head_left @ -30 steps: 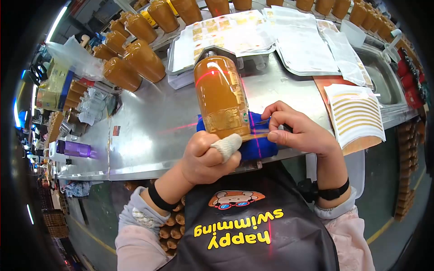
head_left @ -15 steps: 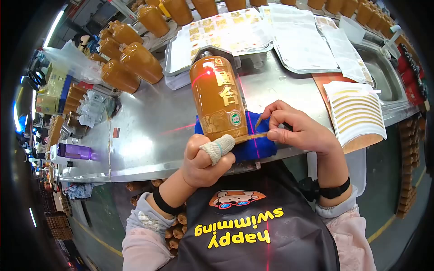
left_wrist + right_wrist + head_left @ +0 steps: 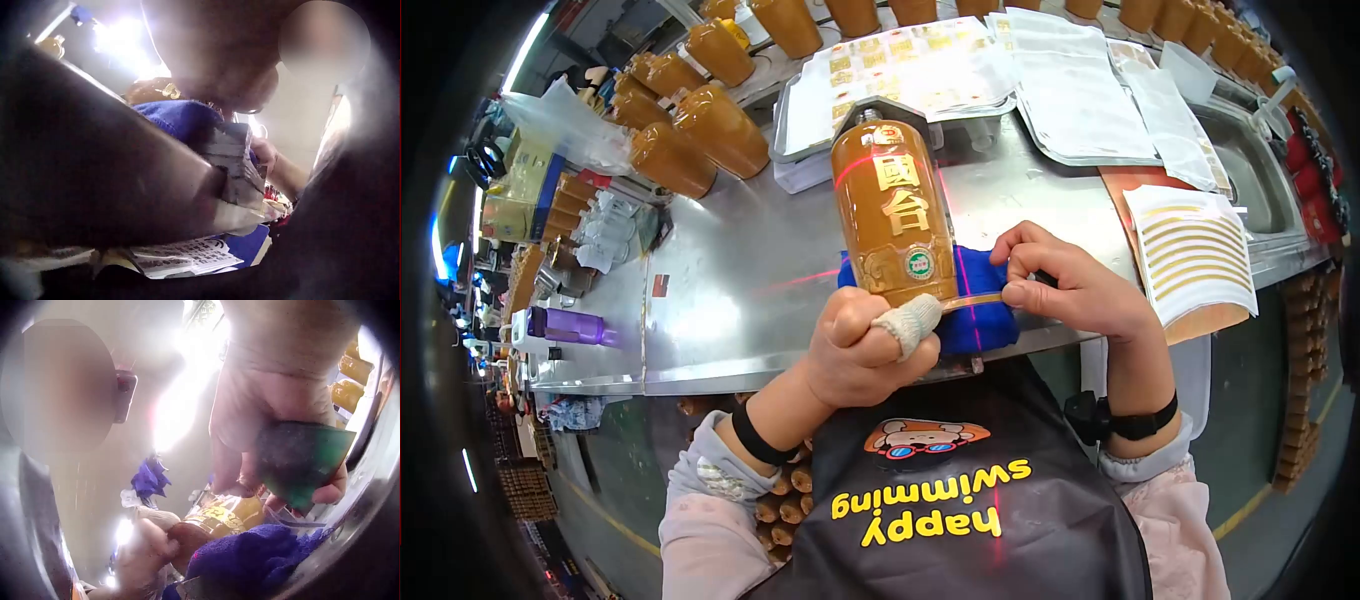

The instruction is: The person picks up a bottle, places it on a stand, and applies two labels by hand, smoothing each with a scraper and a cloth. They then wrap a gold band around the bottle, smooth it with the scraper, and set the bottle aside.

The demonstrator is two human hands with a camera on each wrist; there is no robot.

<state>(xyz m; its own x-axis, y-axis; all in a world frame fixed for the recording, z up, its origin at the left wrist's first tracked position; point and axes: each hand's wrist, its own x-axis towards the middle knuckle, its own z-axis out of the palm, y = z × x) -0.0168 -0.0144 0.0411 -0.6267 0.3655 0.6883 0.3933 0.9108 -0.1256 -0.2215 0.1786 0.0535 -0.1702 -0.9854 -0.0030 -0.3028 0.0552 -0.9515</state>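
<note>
At far left, on the steel counter [image 3: 730,290], a purple bottle [image 3: 572,327], then standing brown glazed bottles [image 3: 720,130]. Next, left grip [image 3: 865,350], curled and clamped at the foot of the gold-lettered bottle [image 3: 890,215], with a knit finger cover [image 3: 912,322] pressed near the base, at the start of the visible gold strip [image 3: 975,300]. Lying neck-away, top end at a dark notched rest [image 3: 908,112], base over a blue cloth [image 3: 995,325] at the near edge of the counter. Stretched rightward from that base, the gold strip, apparently midway through being wrapped round the foot. Clamped on its free end, thumb and finger together, the right grip [image 3: 1065,290]. Also showing there, from the right wrist, a green translucent piece [image 3: 309,456], perhaps a scraper. Farther right, a sheet of gold strips [image 3: 1190,250].

For a neat wrap: hold the free end lightly taut, without overstretching, in line with the base rim rather than drifting up toward the green round seal [image 3: 919,264]. Best to press outward from the covered finger, little by little, smoothing out bubbles before feeding more. Steady the foot against the cloth; turn in small steps.
</note>
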